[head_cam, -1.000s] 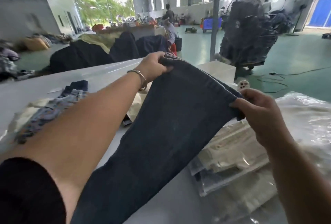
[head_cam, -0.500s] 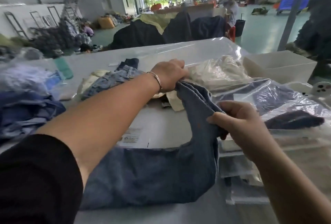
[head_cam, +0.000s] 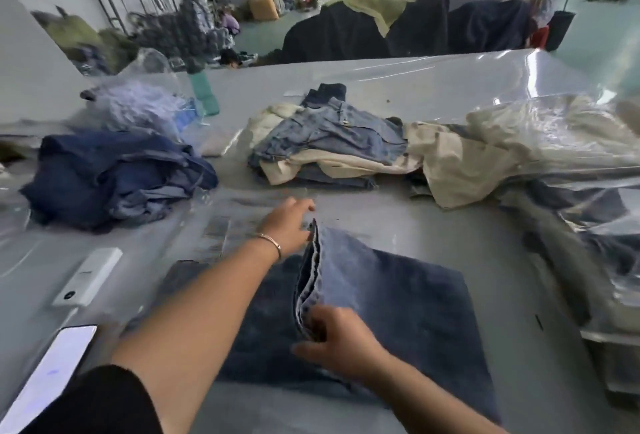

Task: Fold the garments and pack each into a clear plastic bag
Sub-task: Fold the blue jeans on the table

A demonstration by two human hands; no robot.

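Observation:
Dark blue jeans (head_cam: 408, 298) lie on the grey table (head_cam: 398, 225) right in front of me, with one part folded over and its edge standing up along the middle. My left hand (head_cam: 289, 225), a bracelet on its wrist, holds the far end of that raised edge. My right hand (head_cam: 336, 340) pinches the near end of the same edge. A heap of blue and beige garments (head_cam: 332, 142) waits behind the jeans. Clear plastic bags (head_cam: 568, 142), some with clothes inside, are piled at the right.
A dark blue clothes pile (head_cam: 110, 177) sits at the left. A white power bank (head_cam: 88, 276) and a phone (head_cam: 45, 374) lie near my left arm. A teal bottle (head_cam: 204, 94) stands further back. Dark garment heaps stand beyond the table.
The jeans came down from the air onto the table. Both hands carried the fabric edge leftward and down, folding it over the lower layer. My head tilted down and left.

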